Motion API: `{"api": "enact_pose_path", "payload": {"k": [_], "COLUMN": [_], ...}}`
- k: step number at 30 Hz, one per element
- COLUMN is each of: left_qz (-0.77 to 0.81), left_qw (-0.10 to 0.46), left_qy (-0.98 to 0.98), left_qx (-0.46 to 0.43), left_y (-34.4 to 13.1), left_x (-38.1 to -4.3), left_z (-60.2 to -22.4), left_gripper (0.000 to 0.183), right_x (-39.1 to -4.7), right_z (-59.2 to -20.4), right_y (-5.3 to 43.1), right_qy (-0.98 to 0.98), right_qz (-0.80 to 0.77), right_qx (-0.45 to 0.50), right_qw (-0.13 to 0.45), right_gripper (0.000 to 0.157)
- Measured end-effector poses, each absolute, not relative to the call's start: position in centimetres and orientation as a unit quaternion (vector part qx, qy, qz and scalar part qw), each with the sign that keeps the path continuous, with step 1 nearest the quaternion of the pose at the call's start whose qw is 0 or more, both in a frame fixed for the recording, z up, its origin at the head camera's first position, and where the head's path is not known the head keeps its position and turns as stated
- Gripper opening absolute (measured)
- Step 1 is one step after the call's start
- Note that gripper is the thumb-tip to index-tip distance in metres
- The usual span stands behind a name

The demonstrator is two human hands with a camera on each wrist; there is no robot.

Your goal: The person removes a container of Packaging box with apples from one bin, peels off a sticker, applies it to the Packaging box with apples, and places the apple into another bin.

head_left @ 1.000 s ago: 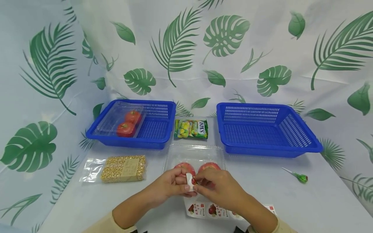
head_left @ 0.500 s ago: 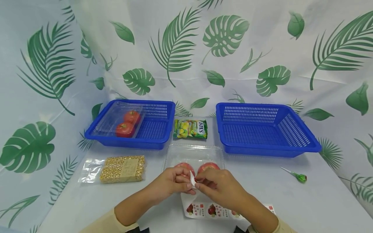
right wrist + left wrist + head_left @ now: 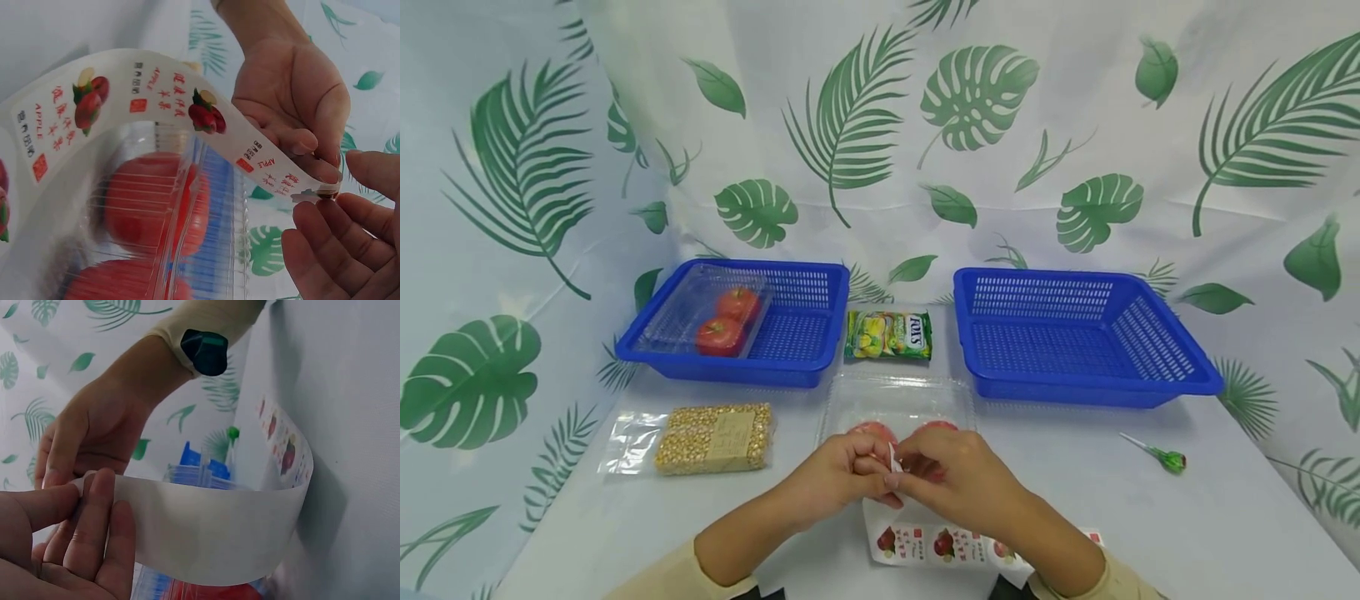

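Note:
A strip of apple stickers (image 3: 150, 94), white-backed and printed with red apples and writing, curves up from the table to my hands. My left hand (image 3: 842, 479) pinches it near its end between thumb and fingers. Thumb and fingertips of my right hand (image 3: 958, 479) pinch the bent tip of the strip, right beside the left fingertips. In the left wrist view the plain back of the strip (image 3: 206, 525) faces the camera. Behind the hands stands a clear plastic box (image 3: 902, 392) with two red apples (image 3: 140, 206) in it, partly hidden by the hands in the head view.
A blue basket (image 3: 790, 367) at the back left holds another clear box with two apples (image 3: 721, 336). Another blue basket (image 3: 1090, 387) stands at the back right. A green candy bag (image 3: 887, 335) lies between them, a corn kernel pack (image 3: 715, 437) at left, a lollipop (image 3: 1168, 458) at right.
The end of the strip has bent over between the fingers, so its printed face no longer shows in the head view. The hands have drawn slightly closer together.

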State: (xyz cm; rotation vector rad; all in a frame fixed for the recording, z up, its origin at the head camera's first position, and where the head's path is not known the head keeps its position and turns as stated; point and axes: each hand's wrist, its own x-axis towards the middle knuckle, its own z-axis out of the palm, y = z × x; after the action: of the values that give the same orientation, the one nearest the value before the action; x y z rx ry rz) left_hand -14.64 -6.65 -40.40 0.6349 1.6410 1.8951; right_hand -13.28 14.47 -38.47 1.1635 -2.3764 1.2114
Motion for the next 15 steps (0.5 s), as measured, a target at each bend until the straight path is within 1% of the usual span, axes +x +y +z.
{"api": "enact_pose_path", "payload": {"k": [2, 5, 8, 11, 15], "left_qz": [0.703, 0.702, 0.7, 0.698, 0.692], "left_qw": [0.272, 0.269, 0.268, 0.267, 0.267], "left_qy": [0.61, 0.607, 0.607, 0.609, 0.616], "left_qx": [0.245, 0.256, 0.263, 0.265, 0.265], "left_y": [-6.63, -6.69, -6.79, -6.91, -7.08], "left_x": [-14.67, -14.75, -14.86, -14.93, -14.95], "left_z": [-40.4, -40.43, -40.45, -40.43, -40.46], "left_gripper": [0.006, 0.003, 0.01, 0.013, 0.013], "right_x": [-13.25, -13.23, -13.21, -13.19, -13.21], "right_z": [-38.36, -38.23, -38.12, -38.04, -38.08], "right_y": [14.35, 14.24, 14.2, 14.22, 14.37], "right_qy": [-0.816, -0.825, -0.834, -0.838, -0.834], "right_qz": [0.414, 0.41, 0.403, 0.403, 0.4], "right_qx": [0.389, 0.377, 0.365, 0.36, 0.371], "right_qw": [0.108, 0.097, 0.087, 0.079, 0.088], "right_gripper": [0.016, 0.016, 0.018, 0.021, 0.022]}}
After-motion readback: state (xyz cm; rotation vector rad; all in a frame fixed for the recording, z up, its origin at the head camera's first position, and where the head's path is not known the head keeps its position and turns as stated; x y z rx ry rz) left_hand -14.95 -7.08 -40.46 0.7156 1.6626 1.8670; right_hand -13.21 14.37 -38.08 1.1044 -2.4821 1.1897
